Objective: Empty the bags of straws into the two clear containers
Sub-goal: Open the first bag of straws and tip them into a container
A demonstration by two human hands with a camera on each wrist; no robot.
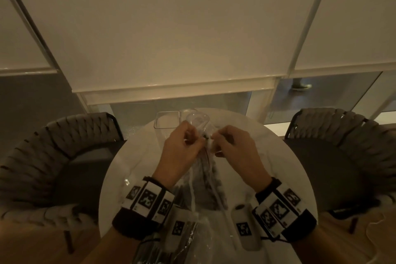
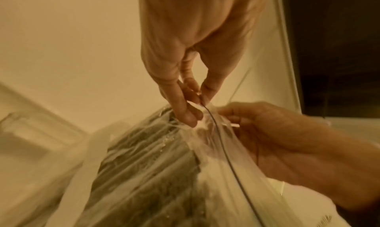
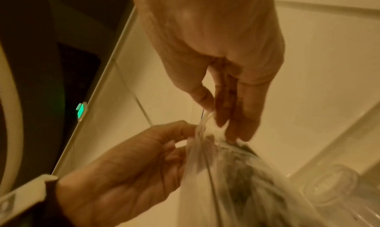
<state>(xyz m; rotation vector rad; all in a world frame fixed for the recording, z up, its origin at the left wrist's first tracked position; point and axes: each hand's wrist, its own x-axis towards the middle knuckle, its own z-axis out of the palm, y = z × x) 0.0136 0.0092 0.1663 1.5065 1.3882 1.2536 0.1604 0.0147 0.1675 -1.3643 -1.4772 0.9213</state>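
hands point(image 1: 180, 146) pinching bag point(image 1: 205, 184) — chairs point(image 1: 42, 156) flanking

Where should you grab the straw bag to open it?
Grab the bag of straws at its bunched, tied neck, one hand from each side. The left hand and right hand already pinch there. The neck is narrow and gathered; the body below is slippery and full.

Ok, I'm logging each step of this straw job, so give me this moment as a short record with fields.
surface: round white table
bag: clear bag of straws, neck gathered, a thin dark tie at it
left hand: left hand pinches the bag's neck
right hand: right hand pinches the neck from the other side
containers: square clear container and round clear container beyond the hands; contents hard to tell
seating: woven chair on each side
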